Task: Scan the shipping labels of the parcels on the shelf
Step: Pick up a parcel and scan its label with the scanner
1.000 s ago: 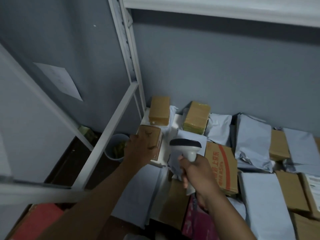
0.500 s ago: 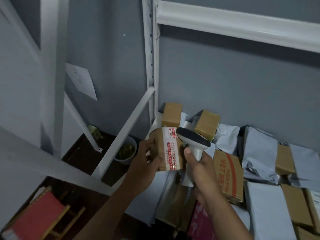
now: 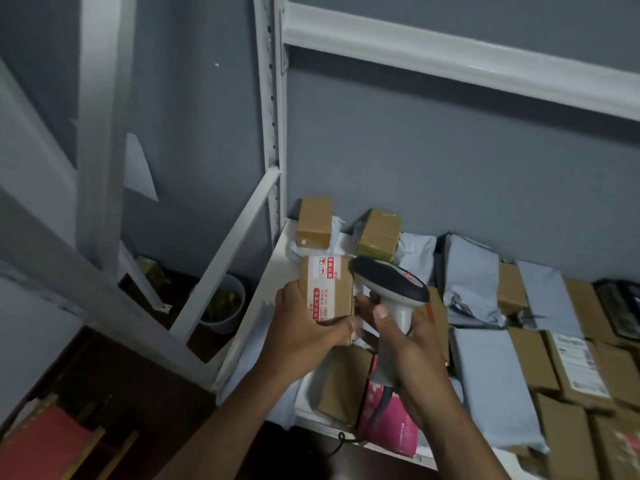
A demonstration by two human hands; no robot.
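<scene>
While we are standing at the left end of the shelf [image 3: 256, 317], we are going across from the left: a red stool [image 3: 45, 441] is sitting low on the floor, and a pale bin [image 3: 225, 306] is showing beyond the slanted white brace [image 3: 228, 251]. Next, our left hand [image 3: 304, 327] is holding a small cardboard box [image 3: 329, 292] up above the shelf's left end, fingers curled under it and thumb pressing its near edge; the face turned to us is carrying white tape with red print, and we are not seeing a shipping label on it. Just beside it, our right hand [image 3: 408, 344] is wrapping round the grip of the barcode scanner [image 3: 391, 282], whose dark head is overlapping the box's right edge. Further right, grey mailer bags [image 3: 471, 282] and more brown boxes [image 3: 530, 362] are lying packed together on the shelf.

We are judging the risk this way: the scanner is sitting too close and aiming past the box, so a read could miss or catch a neighbouring parcel's code. The box could also slip as we are turning it one-handed.
</scene>
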